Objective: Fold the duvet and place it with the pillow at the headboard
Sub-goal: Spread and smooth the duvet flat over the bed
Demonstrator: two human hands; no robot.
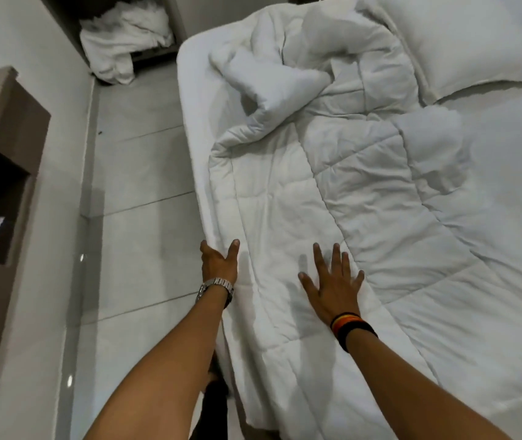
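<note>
Left hand [218, 265] open at duvet [285, 201] edge, right hand [332, 281] splayed flat on it, bare floor [145, 192] beside bed.

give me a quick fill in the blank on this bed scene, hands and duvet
1. The right hand lies ____ on the duvet with fingers spread.
2. The left hand wears a ____ at the wrist.
3. The pillow lies at the picture's top ____ corner.

Missing words: flat; watch; right
</note>
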